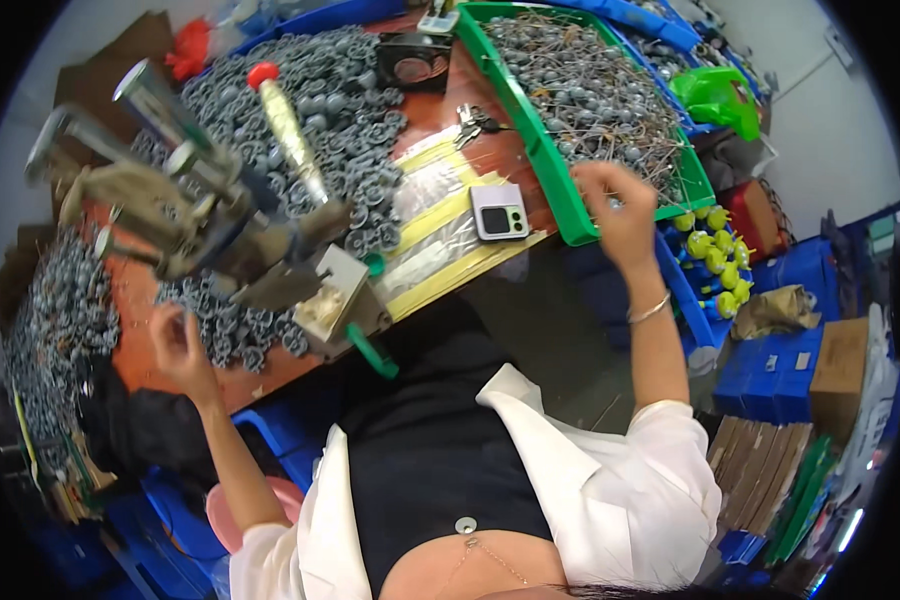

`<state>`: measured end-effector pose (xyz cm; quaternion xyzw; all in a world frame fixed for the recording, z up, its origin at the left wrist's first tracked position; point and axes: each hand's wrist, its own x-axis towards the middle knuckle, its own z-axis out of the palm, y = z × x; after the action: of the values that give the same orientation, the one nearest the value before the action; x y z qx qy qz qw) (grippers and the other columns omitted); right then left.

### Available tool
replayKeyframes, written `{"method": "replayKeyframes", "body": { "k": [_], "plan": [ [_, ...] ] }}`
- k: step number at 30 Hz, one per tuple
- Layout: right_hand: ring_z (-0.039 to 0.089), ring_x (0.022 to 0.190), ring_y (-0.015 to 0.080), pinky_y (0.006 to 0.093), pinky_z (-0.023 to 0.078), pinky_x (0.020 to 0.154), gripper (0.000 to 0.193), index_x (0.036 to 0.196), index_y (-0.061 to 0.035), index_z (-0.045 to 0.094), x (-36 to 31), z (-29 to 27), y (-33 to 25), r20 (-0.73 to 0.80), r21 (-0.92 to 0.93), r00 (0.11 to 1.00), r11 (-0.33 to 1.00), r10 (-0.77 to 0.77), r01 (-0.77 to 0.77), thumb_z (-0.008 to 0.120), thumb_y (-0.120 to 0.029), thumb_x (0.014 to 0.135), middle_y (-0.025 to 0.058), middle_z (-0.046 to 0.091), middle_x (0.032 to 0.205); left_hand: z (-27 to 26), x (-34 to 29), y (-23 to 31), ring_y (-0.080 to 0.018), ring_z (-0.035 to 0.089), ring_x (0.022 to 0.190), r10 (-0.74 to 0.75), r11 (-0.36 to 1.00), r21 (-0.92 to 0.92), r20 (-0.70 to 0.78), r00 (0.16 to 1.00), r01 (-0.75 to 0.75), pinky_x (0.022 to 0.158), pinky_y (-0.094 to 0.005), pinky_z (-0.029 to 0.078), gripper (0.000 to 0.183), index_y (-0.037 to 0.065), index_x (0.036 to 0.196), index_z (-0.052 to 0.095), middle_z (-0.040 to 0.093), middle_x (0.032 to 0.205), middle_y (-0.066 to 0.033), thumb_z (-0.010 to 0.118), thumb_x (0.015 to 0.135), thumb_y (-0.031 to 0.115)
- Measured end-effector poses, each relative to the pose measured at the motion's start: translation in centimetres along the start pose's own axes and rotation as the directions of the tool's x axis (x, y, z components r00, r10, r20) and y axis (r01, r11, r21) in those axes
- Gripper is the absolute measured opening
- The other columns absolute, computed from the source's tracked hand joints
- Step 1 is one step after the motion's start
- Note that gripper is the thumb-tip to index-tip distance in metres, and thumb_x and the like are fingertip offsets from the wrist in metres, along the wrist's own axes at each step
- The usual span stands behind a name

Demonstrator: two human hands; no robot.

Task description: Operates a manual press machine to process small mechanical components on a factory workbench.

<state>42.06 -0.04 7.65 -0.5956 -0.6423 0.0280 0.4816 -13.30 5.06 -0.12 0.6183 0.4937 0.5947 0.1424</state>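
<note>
Two hands at the bench (440,110): left hand (175,345) fingers pinched beside grey parts (225,325); right hand (615,210) fingers curled over the green tray (530,130), contents unclear; brown cartons (840,365) right.

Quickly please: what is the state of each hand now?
Left hand: fingers curled over the grey parts; any grip cannot be told.
Right hand: fingers bent at the green tray; contents cannot be told.
</note>
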Motion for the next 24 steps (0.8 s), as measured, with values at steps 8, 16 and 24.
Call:
{"method": "replayKeyframes", "body": {
  "k": [8, 16, 24],
  "plan": [
    [0.07, 0.079, 0.0168, 0.0296, 0.054, 0.073, 0.023, 0.1, -0.004, 0.074, 15.8, -1.4, 14.2, -0.009, -0.356, 0.982, 0.917, 0.188, -0.179, 0.067, -0.023, 0.089, 0.0086, 0.074, 0.088, 8.1, -9.1, 7.9, -0.0267, 0.06, 0.108, -0.081, 0.989, 0.132, 0.149, 0.986, 0.061, 0.095, -0.0339, 0.044, 0.021, 0.001, 0.093, 0.063, 0.059, 0.121, -0.0171, 0.074, 0.076, -0.006],
    [0.068, 0.087, 0.036, 0.0461, 0.054, 0.077, 0.025, 0.094, -0.0119, 0.075, 20.7, 6.2, 20.4, 0.207, -0.673, 0.973, 0.737, 0.101, 0.066, 0.067, -0.035, 0.086, 0.0142, 0.072, 0.091, 11.5, -9.6, 9.7, -0.0183, 0.057, 0.082, -0.174, 0.961, 0.237, 0.108, 0.979, 0.144, 0.074, -0.0289, 0.045, 0.019, 0.0, 0.09, 0.066, 0.064, 0.1, -0.0124, 0.077, 0.074, -0.003],
    [0.037, 0.054, 0.0056, 0.0262, 0.033, 0.051, 0.02, 0.09, -0.0055, 0.077, 27.8, -4.8, 13.7, -0.341, 0.414, 0.923, 0.91, 0.176, -0.02, 0.068, -0.024, 0.092, -0.0054, 0.048, 0.059, 13.1, -9.0, 9.4, -0.0231, 0.057, 0.073, -0.243, 0.948, 0.231, 0.074, 0.967, 0.22, 0.069, -0.0318, 0.044, 0.02, 0.0, 0.094, 0.065, 0.064, 0.087, -0.0113, 0.076, 0.078, 0.003]
  ]
}}
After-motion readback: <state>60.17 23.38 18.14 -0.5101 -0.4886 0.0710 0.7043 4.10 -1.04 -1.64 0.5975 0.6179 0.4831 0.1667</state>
